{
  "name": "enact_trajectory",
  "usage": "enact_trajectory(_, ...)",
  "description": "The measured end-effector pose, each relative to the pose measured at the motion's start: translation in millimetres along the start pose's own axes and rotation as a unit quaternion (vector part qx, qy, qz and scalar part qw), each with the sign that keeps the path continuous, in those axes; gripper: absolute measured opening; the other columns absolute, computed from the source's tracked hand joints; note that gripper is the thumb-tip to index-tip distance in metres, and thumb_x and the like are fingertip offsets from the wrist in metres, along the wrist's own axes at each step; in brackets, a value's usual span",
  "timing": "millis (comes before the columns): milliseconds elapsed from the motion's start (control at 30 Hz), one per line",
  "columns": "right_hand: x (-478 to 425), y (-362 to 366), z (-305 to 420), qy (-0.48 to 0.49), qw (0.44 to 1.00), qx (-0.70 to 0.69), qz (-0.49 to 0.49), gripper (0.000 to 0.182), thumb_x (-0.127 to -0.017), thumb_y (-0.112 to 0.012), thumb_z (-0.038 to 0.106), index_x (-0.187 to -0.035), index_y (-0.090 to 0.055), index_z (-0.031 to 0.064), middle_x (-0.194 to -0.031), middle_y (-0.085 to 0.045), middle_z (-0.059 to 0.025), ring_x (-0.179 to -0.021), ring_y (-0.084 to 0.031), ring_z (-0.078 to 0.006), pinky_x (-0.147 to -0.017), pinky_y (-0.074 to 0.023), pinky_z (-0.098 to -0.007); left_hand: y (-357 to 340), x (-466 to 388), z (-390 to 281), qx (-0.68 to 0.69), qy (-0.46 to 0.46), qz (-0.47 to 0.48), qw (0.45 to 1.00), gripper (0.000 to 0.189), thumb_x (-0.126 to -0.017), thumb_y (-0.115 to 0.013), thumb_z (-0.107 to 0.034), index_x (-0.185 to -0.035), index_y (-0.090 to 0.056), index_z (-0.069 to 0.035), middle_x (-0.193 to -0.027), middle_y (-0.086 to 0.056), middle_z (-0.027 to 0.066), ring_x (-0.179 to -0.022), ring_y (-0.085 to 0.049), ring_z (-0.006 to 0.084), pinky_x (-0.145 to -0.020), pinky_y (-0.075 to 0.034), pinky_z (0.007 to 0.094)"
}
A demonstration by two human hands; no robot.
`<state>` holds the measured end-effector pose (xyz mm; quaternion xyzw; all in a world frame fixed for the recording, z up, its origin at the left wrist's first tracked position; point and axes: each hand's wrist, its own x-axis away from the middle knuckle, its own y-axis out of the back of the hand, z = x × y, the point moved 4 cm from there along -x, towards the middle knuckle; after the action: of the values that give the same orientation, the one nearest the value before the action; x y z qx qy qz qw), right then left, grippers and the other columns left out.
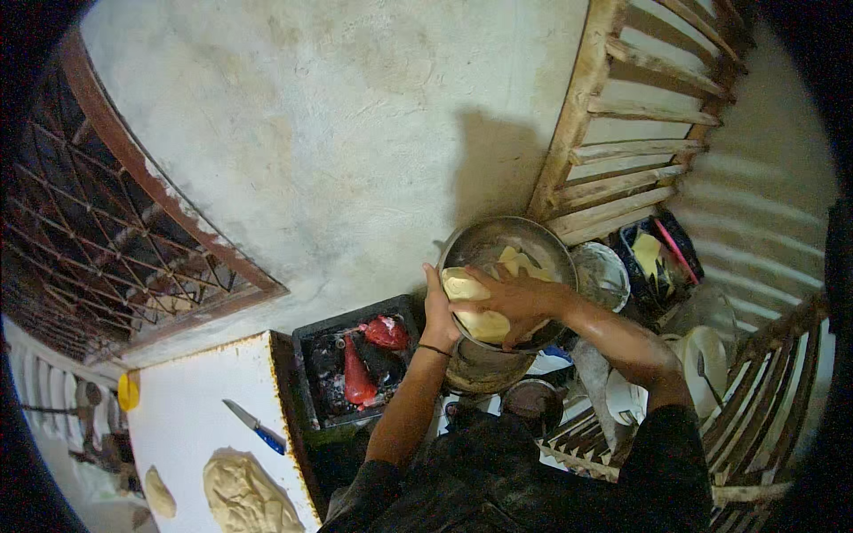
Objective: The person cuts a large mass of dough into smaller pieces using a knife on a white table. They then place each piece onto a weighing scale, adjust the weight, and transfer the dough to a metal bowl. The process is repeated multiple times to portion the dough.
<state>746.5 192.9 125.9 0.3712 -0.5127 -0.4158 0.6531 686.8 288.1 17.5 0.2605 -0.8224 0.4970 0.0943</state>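
Observation:
A round metal bowl [566,256] tilts before me near the wall. Pale yellow dough [483,325] lies at its near left side, smooth and rounded. More pieces of dough [512,255] sit deeper in the bowl. My left hand [440,310] supports the bowl at its left rim, the fingers partly hidden by it. Across the dough reaches my right hand [516,300], its spread fingers gripping the near lump from above. Below the bowl, another wide round vessel [490,366] is partly covered.
Left of me, a white rusty-edged top [180,386] bears a blue-handled knife [256,426], a large dough mass [246,493] and a smaller dough piece [160,493]. A black tray [320,333] holds red objects [360,376]. Wooden slatted racks [640,146] and a dark crate [690,250] stand right.

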Motion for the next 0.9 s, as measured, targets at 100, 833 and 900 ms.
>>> enact_trajectory(100, 2, -4, 3, 0.016, 0.998, 0.019, -0.049, 0.049, -0.069, -0.065, 0.032, -0.116, -0.052, 0.0302, -0.136, -0.025, -0.0189, -0.119, -0.036, -0.0403, -0.092, -0.0344, -0.057, -4, -1, 1, 0.054, -0.021, 0.04, 0.998, 0.071, -0.084, -0.028, -0.065, -0.115, -0.048, -0.004, -0.106, -0.057, 0.0118, -0.094, -0.058, 0.0247, -0.082, -0.048, 0.0392)
enact_trajectory(833, 39, -100, -93, -0.276, 0.645, -0.33, -0.632, 0.039, -0.07, -0.059, 0.014, -0.107, -0.049, 0.0067, -0.102, -0.054, -0.0164, -0.096, -0.051, -0.0334, -0.083, -0.0417, -0.0382, 18, -25, -1, -0.021, -0.163, -0.073, 0.984, 0.023, -0.087, -0.051, -0.027, -0.101, -0.058, -0.01, -0.094, -0.059, 0.0035, -0.085, -0.054, 0.0152, -0.066, -0.048, 0.0334)
enact_trajectory(900, 32, -97, -78, -0.273, 0.679, -0.291, -0.616, 0.04, -0.071, -0.059, 0.015, -0.108, -0.048, 0.0064, -0.104, -0.053, -0.0166, -0.097, -0.05, -0.0336, -0.084, -0.041, -0.0383, 3, -25, 6, -0.125, -0.201, -0.116, 0.965, 0.023, -0.089, -0.053, -0.024, -0.106, -0.055, -0.008, -0.1, -0.059, 0.0051, -0.081, -0.052, 0.0145, -0.069, -0.045, 0.0312)
